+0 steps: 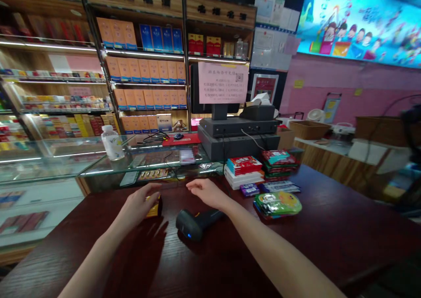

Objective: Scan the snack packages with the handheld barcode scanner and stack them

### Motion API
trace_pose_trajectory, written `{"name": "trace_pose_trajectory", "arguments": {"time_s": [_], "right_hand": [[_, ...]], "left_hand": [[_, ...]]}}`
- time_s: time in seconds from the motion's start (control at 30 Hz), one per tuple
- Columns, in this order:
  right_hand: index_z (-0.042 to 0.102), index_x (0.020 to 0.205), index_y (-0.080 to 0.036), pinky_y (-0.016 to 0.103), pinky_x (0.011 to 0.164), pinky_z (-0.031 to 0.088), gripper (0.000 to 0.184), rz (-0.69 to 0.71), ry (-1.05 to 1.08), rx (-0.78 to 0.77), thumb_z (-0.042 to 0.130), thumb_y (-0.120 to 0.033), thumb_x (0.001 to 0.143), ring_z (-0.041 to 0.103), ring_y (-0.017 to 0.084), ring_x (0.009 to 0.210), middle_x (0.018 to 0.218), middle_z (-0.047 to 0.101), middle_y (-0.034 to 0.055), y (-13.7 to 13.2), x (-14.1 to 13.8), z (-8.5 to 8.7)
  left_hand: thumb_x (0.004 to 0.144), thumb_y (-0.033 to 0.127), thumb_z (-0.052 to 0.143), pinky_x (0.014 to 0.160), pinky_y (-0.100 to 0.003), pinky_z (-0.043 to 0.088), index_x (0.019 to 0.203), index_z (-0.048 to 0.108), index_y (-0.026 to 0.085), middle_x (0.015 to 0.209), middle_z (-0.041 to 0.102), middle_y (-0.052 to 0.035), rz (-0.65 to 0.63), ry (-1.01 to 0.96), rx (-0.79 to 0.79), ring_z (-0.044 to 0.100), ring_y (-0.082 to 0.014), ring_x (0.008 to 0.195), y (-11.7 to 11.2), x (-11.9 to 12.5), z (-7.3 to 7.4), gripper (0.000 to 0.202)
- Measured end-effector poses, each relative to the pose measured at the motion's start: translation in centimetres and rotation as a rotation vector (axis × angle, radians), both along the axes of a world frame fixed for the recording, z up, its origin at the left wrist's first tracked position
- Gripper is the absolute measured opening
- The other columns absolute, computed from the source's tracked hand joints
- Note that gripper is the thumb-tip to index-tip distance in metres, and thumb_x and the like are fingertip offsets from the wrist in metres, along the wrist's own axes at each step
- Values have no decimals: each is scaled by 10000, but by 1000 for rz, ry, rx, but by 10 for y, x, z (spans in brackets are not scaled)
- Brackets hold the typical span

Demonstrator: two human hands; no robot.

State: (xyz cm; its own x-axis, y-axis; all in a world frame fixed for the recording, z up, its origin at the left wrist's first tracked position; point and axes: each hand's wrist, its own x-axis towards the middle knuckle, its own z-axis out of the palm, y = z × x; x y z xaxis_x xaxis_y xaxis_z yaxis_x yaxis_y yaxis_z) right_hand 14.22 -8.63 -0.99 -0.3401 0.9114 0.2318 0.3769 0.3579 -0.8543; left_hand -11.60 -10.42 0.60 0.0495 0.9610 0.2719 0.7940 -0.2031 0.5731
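The left hand [140, 204] curls down over a small yellow-and-gold carton with a dark end [154, 207], its fingers wrapped across the top, near the far edge of a polished dark-red wood-grain counter [329, 241] at lower centre of the frame. The right hand [204, 191] stands apart from it, palm down with the fingers loosely spread, just behind a matte black handheld barcode scanner [197, 223] that lies on its side with a small blue light glowing near its nose; whether the palm touches the wood cannot be told. A narrow gap of glossy wood separates the two hands, and a wider one lies between the scanner and a slick pile of green foil packets [278, 203] to the right. Beyond the right hand, a stack of flat red-and-white boxes [243, 170] sits at the counter's back edge, beside bundled red-and-green packs [279, 164]. Past that edge stands a glass display case [144, 162] with bright trim, topped by a clear plastic bottle [111, 143] at centre left, while a dark grey till terminal [238, 129] rises behind the stacks.
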Motion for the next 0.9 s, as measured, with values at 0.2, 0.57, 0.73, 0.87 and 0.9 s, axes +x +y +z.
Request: {"name": "trace_pose_trajectory", "arguments": {"time_s": [0.2,0.57,0.73,0.87,0.9], "right_hand": [[734,1106,-163,335,978,498,305,-70,63,0,554,-189,861,695,207,1068,1135,756,84,-6,37,2],[722,1062,-179,332,963,489,279,-275,158,1,553,-218,843,691,197,1039,1095,755,68,-4,106,1],[724,1036,-178,327,924,491,275,-406,151,53,558,-243,827,690,207,1005,1064,757,59,3,140,-2],[727,1017,-184,336,914,495,288,-520,106,118,533,-234,810,685,215,986,1061,754,57,10,165,-5],[727,1016,-189,341,913,498,293,-558,92,145,527,-235,807,685,215,977,1056,753,55,12,171,-6]], "left_hand": [[773,460,516,944,-363,503,1069,702,286,1063,767,-16,-148,4,34,705,-271,1018,16,41,4,391],[787,372,539,1011,-362,480,1089,703,267,1130,754,-35,-376,41,2,689,-266,1088,38,126,22,360],[756,332,574,1014,-380,481,1075,709,263,1149,750,-40,-448,-44,5,682,-277,1110,55,158,14,353],[720,311,611,1018,-379,481,1086,701,254,1167,743,-49,-473,-109,-39,675,-285,1128,63,184,14,381],[717,302,616,1024,-373,478,1094,695,251,1177,739,-51,-482,-114,-44,674,-281,1132,64,190,15,388]]}}
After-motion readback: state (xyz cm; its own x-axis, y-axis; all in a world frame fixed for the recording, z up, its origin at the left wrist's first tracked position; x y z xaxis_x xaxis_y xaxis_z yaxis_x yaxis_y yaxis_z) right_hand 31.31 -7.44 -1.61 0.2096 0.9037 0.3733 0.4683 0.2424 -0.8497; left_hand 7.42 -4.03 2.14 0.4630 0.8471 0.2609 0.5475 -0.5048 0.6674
